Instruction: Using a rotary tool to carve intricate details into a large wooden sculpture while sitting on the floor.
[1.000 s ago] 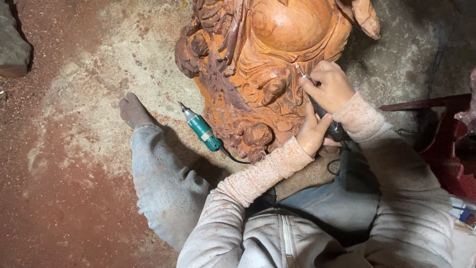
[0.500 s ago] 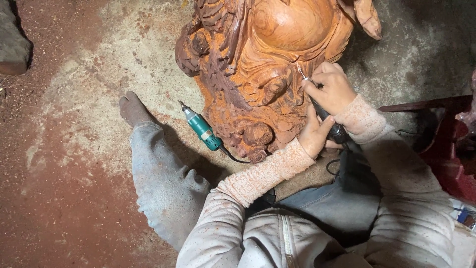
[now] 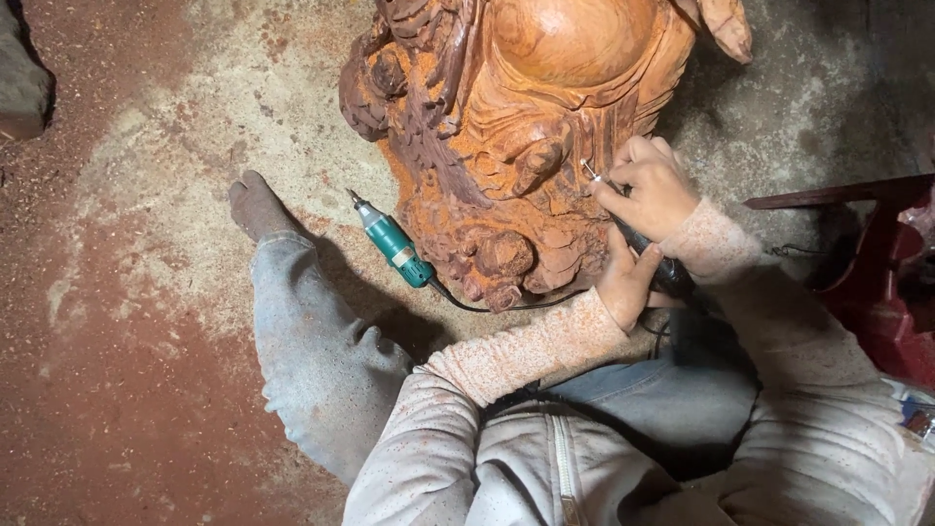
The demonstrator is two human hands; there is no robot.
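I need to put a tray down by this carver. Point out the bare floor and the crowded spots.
Bare floor lies left of the outstretched leg, dusty red. A paler patch sits above the foot, left of the wood carving. Crowded: the teal power tool beside the carving, and both hands, left hand and right hand, at its right side.

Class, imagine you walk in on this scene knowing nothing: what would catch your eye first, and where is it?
First, the big reddish-orange wood carving at top centre, thick with folds and dust. Next, at its right edge, the right hand holds a dark rotary tool with its tip on the wood, while the left hand steadies it from below. A teal power tool lies on the dusty floor left of the carving.
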